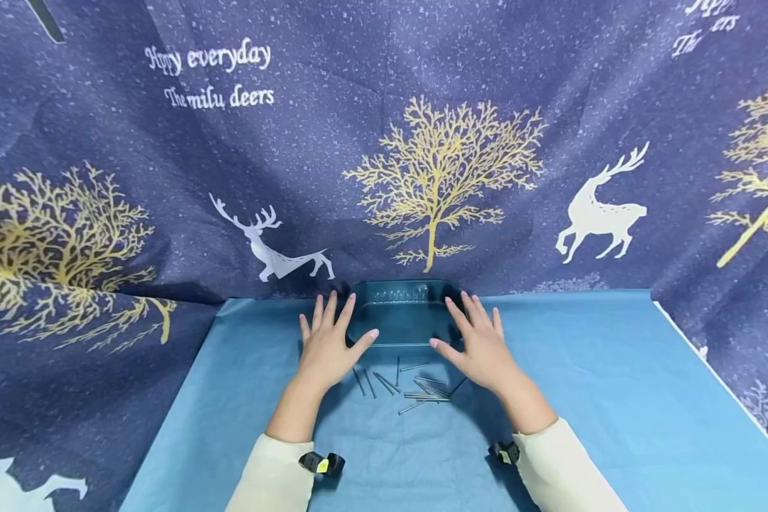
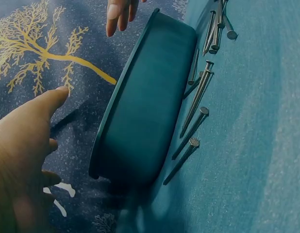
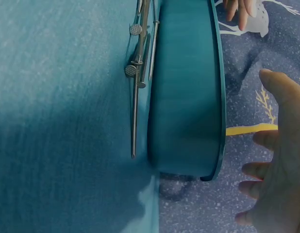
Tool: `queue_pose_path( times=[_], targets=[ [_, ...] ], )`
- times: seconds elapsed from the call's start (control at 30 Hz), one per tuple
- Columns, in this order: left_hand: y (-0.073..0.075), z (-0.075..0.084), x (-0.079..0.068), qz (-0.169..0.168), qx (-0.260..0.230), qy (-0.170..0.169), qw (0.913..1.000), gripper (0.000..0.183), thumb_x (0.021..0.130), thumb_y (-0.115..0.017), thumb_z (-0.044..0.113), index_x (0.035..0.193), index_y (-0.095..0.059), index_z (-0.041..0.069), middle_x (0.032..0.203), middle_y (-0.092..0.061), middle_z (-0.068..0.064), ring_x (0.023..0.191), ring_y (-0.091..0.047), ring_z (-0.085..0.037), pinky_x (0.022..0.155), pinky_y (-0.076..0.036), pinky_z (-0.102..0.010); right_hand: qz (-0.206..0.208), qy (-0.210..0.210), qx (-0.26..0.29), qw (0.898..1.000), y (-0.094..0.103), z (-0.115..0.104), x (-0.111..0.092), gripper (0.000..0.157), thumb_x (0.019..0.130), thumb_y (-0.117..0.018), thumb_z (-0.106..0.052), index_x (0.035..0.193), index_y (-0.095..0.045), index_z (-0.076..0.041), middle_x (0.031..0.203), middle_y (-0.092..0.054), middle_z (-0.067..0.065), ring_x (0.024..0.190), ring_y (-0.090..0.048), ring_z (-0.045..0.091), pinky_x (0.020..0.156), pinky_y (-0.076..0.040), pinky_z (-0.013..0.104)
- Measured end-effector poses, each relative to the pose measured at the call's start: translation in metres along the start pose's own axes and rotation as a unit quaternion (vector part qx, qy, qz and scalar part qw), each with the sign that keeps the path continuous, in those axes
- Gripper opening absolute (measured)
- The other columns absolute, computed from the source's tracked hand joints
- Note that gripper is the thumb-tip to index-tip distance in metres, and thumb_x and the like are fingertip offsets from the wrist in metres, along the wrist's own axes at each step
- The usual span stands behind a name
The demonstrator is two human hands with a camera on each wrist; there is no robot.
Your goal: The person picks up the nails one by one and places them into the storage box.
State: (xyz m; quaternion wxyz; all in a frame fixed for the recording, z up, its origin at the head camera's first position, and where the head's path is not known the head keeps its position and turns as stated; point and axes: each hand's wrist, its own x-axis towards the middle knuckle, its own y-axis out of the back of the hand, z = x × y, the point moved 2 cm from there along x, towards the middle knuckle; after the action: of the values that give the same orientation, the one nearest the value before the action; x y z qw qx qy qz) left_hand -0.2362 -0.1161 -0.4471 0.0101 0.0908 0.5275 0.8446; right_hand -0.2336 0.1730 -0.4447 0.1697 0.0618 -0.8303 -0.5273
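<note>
two bare hands: we see the left hand [image 1: 328, 348] and right hand [image 1: 483, 352] flanking the teal tray [image 1: 397, 321], fingers spread, gripping nothing. the tray sits at the back of the blue cloth [image 1: 230, 427], just behind loose nails [image 2: 194, 104]. we judge it light, stiff, a little slick, best held by the lipped rim [image 1: 397, 345] at both ends. walls smooth, corners rounded; nails slender, metallic, some heads cross-hatched; cloth faintly creased.

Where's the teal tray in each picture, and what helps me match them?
Head: the tray, just below centre.
Left wrist: tray slanting through the middle.
Right wrist: right of centre, running down from the top edge.
Shared landmark: nails, below the tray, right of it and left of it, respectively.
</note>
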Motion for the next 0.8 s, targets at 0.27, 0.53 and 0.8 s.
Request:
queue_pose_path(
  times=[0.27, 0.53, 0.8],
  targets=[
    [-0.004, 0.001, 0.001, -0.027, -0.088, 0.024, 0.9954, 0.082, 0.098, -0.047, 0.066, 0.164, -0.01, 0.033, 0.172, -0.008, -0.012, 0.159, 0.002, -0.035, 0.122, -0.004, -0.072, 0.01, 0.02, 0.016, 1.0, 0.003, 0.0, 0.002, 0.086, 0.095, -0.061, -0.058, 0.163, -0.022, -0.023, 0.168, -0.019, 0.019, 0.156, -0.014, 0.042, 0.123, -0.008, 0.068],
    [-0.01, -0.007, 0.002, -0.029, -0.222, 0.066, 0.9725, 0.071, 0.104, -0.053, 0.044, 0.163, -0.021, 0.022, 0.169, -0.019, -0.013, 0.154, -0.022, -0.042, 0.121, -0.025, -0.066, 0.006, 0.031, 0.054, 0.998, 0.007, 0.0, -0.002, 0.078, 0.099, -0.063, -0.046, 0.162, -0.026, -0.021, 0.168, -0.022, 0.016, 0.153, -0.021, 0.043, 0.119, -0.022, 0.07],
    [-0.021, -0.013, 0.005, -0.009, -0.298, 0.106, 0.9485, 0.068, 0.103, -0.054, 0.035, 0.162, -0.026, 0.015, 0.165, -0.029, -0.019, 0.143, -0.043, -0.042, 0.116, -0.04, -0.056, 0.029, 0.059, 0.071, 0.995, 0.012, -0.002, -0.011, 0.065, 0.098, -0.067, -0.037, 0.154, -0.044, -0.013, 0.155, -0.041, 0.015, 0.141, -0.042, 0.041, 0.108, -0.041, 0.065]
  ],
)
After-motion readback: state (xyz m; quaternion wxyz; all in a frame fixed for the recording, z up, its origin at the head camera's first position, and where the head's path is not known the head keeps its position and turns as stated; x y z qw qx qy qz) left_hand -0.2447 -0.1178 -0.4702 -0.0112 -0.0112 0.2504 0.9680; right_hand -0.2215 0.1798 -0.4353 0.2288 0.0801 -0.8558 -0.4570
